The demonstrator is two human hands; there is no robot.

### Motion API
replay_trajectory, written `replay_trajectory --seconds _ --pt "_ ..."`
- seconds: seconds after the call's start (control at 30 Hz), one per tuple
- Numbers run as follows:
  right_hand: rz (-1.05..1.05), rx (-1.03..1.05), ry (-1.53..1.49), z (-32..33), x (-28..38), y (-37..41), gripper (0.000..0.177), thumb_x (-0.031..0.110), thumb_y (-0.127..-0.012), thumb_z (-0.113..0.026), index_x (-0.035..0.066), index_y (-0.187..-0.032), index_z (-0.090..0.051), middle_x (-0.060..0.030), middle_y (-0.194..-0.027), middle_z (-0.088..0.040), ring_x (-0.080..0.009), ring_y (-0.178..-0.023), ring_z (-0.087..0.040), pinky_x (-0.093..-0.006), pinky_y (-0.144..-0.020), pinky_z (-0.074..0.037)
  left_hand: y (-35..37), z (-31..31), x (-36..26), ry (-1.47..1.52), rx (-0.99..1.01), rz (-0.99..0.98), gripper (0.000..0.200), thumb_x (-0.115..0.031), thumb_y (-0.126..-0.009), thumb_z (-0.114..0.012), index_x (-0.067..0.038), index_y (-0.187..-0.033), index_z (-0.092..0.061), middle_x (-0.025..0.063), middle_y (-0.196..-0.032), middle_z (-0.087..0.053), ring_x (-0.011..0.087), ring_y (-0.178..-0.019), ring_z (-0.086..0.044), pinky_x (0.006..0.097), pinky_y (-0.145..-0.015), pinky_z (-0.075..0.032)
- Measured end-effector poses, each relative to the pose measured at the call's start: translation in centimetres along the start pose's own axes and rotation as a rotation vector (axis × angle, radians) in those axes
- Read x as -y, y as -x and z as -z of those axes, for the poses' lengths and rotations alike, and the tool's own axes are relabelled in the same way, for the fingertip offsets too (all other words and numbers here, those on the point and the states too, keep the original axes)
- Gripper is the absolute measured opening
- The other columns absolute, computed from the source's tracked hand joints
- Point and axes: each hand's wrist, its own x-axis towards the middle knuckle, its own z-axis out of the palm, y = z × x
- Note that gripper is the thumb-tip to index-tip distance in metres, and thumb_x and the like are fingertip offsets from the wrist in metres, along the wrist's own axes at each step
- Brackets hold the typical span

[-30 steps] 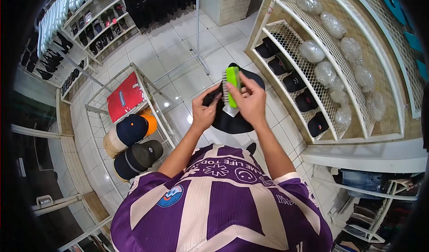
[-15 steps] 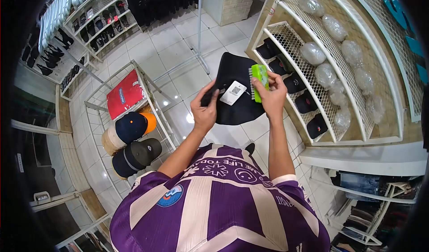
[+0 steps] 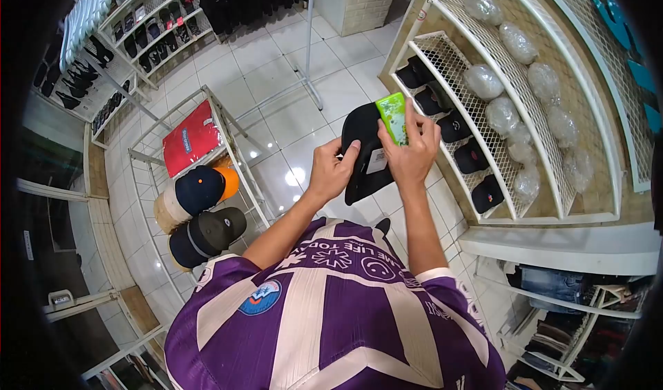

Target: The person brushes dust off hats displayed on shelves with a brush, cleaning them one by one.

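Centre of frame, above the white tiled floor (image 3: 276,79): one black fabric cap (image 3: 360,148), held up in both hands, crown turned towards the upper left.

- Left hand (image 3: 331,172): closed on the cap's lower edge, with the thumb on one side and the fingers on the other.
- Right hand (image 3: 413,156): fingers laid flat and narrow over a lime-green plastic brush (image 3: 392,117), pressing it against the cap's right side.
- White paper tag (image 3: 376,160): hangs on the cap between the two hands.
- Right of frame: white wire-mesh shelf (image 3: 442,57). Its lower tier carries a row of black caps (image 3: 452,124). The tier above carries clear plastic-wrapped bundles (image 3: 483,79).
- Left of frame: white metal rack (image 3: 228,124) holding a red folded garment (image 3: 190,141), a navy cap with an orange one behind it (image 3: 200,189), and a stack of dark olive caps (image 3: 207,236).
- Bottom of frame: the person's purple-and-white striped jersey (image 3: 331,321).

Progress, as judged: the cap is off the shelf and the brush is on it, so brushing appears to be under way. How much of the cloth has been covered cannot be told, because lint or dust is too small to see. The cap has not been set back among the shelved ones.
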Motion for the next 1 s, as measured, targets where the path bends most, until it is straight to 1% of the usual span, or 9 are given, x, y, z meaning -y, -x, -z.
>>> replay_trajectory --seconds 0.17,0.3,0.37,0.4,0.57,0.67,0.8,0.93,1.0 --pt "0.161 0.108 -0.141 -0.9 0.6 1.5 0.069 0.022 -0.076 -0.085 0.003 -0.138 -0.061 -0.0140 -0.104 -0.061 -0.0304 -0.094 -0.056 -0.0422 -0.084 -0.047 -0.4 0.5 1.4 -0.033 -0.056 0.056 0.032 -0.023 -0.097 -0.063 0.007 -0.085 -0.067 0.0092 -0.056 -0.056 0.0099 -0.054 -0.045 0.0346 -0.051 -0.039" --pt "-0.065 0.091 -0.008 -0.9 -1.6 0.9 0.071 0.021 -0.076 -0.085 0.002 -0.140 -0.059 -0.0156 -0.103 -0.060 -0.0318 -0.096 -0.057 -0.0431 -0.087 -0.047 0.1 0.6 0.0 -0.130 -0.060 0.039 0.033 -0.024 -0.096 -0.062 0.006 -0.083 -0.066 0.0114 -0.054 -0.051 0.0122 -0.052 -0.044 0.0359 -0.050 -0.038" --pt "0.084 0.145 0.013 -0.9 0.0 2.2 0.072 0.021 -0.076 -0.085 0.001 -0.141 -0.057 -0.0157 -0.104 -0.060 -0.0318 -0.096 -0.057 -0.0432 -0.088 -0.047 -0.1 0.5 -0.1 -0.129 -0.093 0.028 0.033 -0.025 -0.096 -0.062 0.006 -0.084 -0.066 0.0116 -0.053 -0.051 0.0130 -0.052 -0.044 0.0362 -0.050 -0.037" --pt "0.195 0.203 -0.177 -1.0 0.4 2.9 0.072 0.021 -0.077 -0.084 0.002 -0.141 -0.057 -0.0162 -0.105 -0.060 -0.0323 -0.095 -0.057 -0.0428 -0.088 -0.047 -0.1 0.6 -0.1 -0.135 -0.119 0.022 0.033 -0.025 -0.096 -0.062 0.006 -0.084 -0.067 0.0117 -0.053 -0.050 0.0137 -0.051 -0.043 0.0364 -0.050 -0.037" --pt "-0.081 0.071 -0.009 -0.8 -2.3 1.4 0.070 0.022 -0.078 -0.083 0.001 -0.140 -0.057 -0.0157 -0.098 -0.059 -0.0326 -0.094 -0.056 -0.0445 -0.082 -0.047 0.4 1.1 0.4 -0.214 -0.088 0.044 0.035 -0.025 -0.096 -0.061 0.006 -0.081 -0.064 0.0134 -0.053 -0.048 0.0167 -0.050 -0.045 0.0378 -0.051 -0.038" --pt "0.160 0.222 -0.190 -1.3 -0.4 3.2 0.073 0.023 -0.078 -0.083 0.001 -0.142 -0.055 -0.0164 -0.102 -0.060 -0.0329 -0.094 -0.056 -0.0446 -0.084 -0.047 0.0 0.4 0.2 -0.216 -0.072 -0.029 0.036 -0.026 -0.096 -0.061 0.006 -0.079 -0.064 0.0164 -0.053 -0.050 0.0231 -0.048 -0.047 0.0413 -0.051 -0.038" --pt "-0.088 0.125 -0.025 -1.4 -3.1 1.4 0.071 0.023 -0.078 -0.084 0.001 -0.140 -0.058 -0.0164 -0.102 -0.059 -0.0334 -0.094 -0.056 -0.0440 -0.085 -0.047 0.1 1.0 0.6 -0.258 -0.063 0.023 0.036 -0.026 -0.095 -0.060 0.007 -0.080 -0.064 0.0179 -0.054 -0.052 0.0263 -0.048 -0.048 0.0421 -0.052 -0.039" --pt "0.157 0.201 -0.161 -1.8 -0.7 3.8 0.066 0.029 -0.078 -0.083 0.001 -0.135 -0.063 -0.0158 -0.102 -0.060 -0.0329 -0.093 -0.056 -0.0453 -0.083 -0.047 -0.2 0.7 0.3 -0.259 -0.068 0.057 0.036 -0.026 -0.095 -0.061 0.006 -0.080 -0.065 0.0180 -0.056 -0.054 0.0264 -0.049 -0.049 0.0418 -0.053 -0.040" --pt "0.058 0.175 -0.094 -2.0 -3.2 3.5 0.066 0.029 -0.078 -0.083 0.002 -0.135 -0.063 -0.0156 -0.102 -0.060 -0.0329 -0.093 -0.056 -0.0452 -0.083 -0.047 -0.2 1.1 0.9 -0.245 -0.067 0.053 0.036 -0.026 -0.095 -0.061 0.006 -0.080 -0.065 0.0180 -0.057 -0.054 0.0261 -0.050 -0.049 0.0416 -0.054 -0.040"
